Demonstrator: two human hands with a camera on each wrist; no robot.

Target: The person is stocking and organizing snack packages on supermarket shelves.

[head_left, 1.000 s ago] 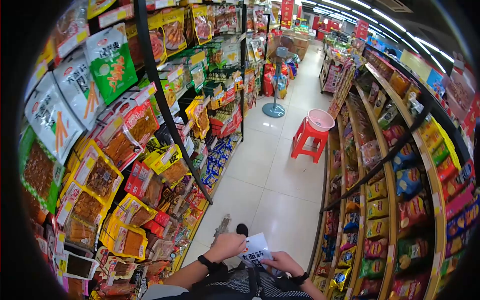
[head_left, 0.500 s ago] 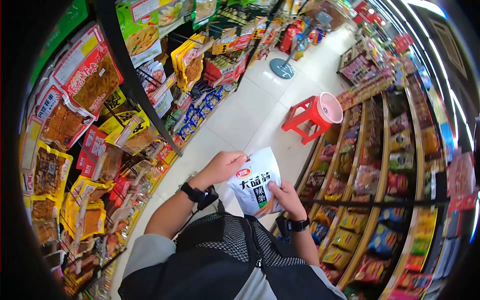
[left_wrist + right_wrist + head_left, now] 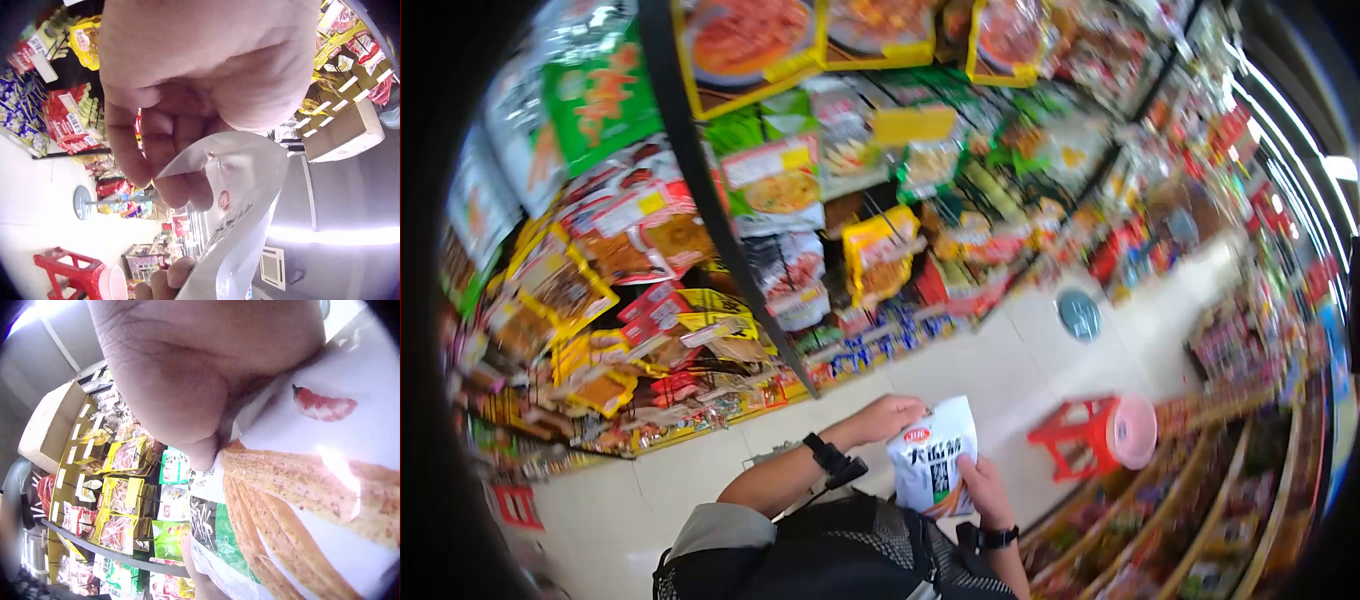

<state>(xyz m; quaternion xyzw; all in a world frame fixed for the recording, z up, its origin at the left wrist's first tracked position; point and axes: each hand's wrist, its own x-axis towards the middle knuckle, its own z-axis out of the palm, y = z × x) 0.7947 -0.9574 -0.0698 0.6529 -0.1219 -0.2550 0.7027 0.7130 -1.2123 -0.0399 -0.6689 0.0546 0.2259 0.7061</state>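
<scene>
A white snack bag [image 3: 930, 478] with black lettering and a small red logo is held upright in front of the chest. My left hand [image 3: 888, 418] pinches its upper left corner, with the fingers curled in at the bag's top edge in the left wrist view. My right hand [image 3: 988, 492] grips the right side, thumb across the printed front. Orange-brown strips and a red chili are printed on the bag [image 3: 300, 481] in the right wrist view, close under the right palm [image 3: 181, 394].
A shop rack of hanging snack packets [image 3: 780, 180] runs along the left, behind a black upright post [image 3: 720, 220]. To the right, a red stool [image 3: 1070, 440] bears a pink basin [image 3: 1132, 430] beside slanted snack shelves [image 3: 1200, 500]. A round grey-blue stand base [image 3: 1080, 314] sits farther down the tiled aisle.
The head view has tilted and swung toward the left rack, and the stool now appears farther right and lower. Both hands keep hold of the snack bag throughout.
</scene>
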